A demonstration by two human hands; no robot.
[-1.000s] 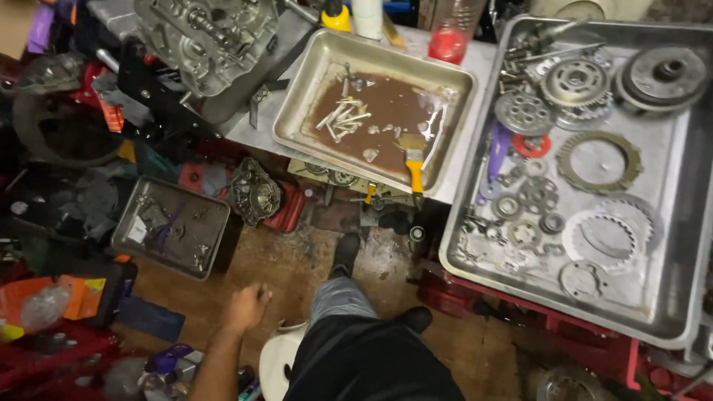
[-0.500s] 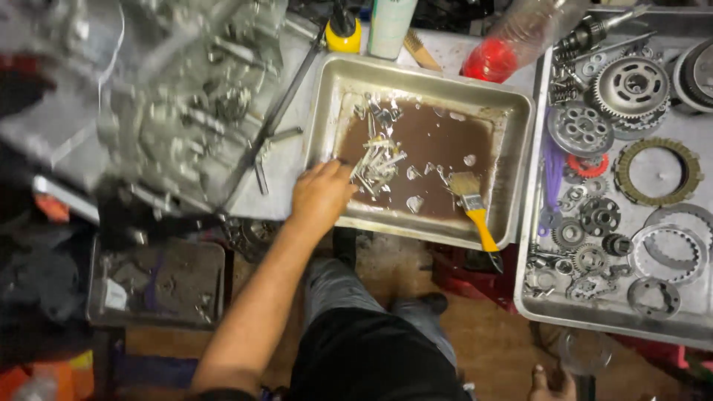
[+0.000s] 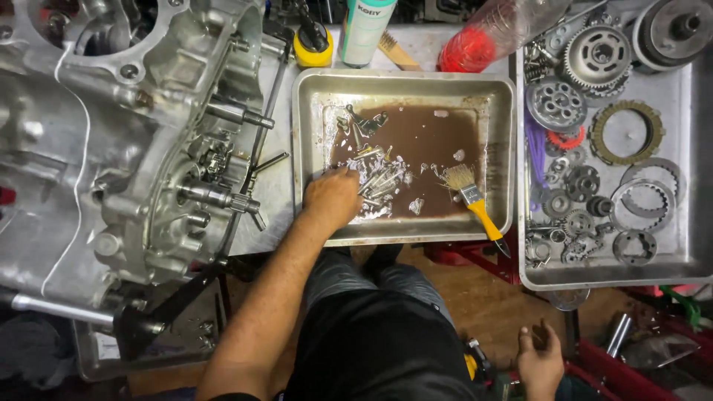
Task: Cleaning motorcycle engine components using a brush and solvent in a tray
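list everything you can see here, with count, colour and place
engine case: one, silver, left
wash tray: one, steel, centre, brown liquid inside
bolts: a pile, silver, in the liquid
brush: one, yellow handle, tray's right side
parts tray: one, steel, right, holding grey gears and clutch rings
friction ring: one, brownish, parts tray
spray can: one, pale green, top
bottle: one, clear with red, top
left hand: on the bolts
right hand: empty, open, low beside the knee

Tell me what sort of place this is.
Most likely a motorcycle or small-engine repair workshop. An opened engine case sits on the bench, a metal tray holds clutch plates and gears, and the left hand reaches among bolts soaking in brown fluid.
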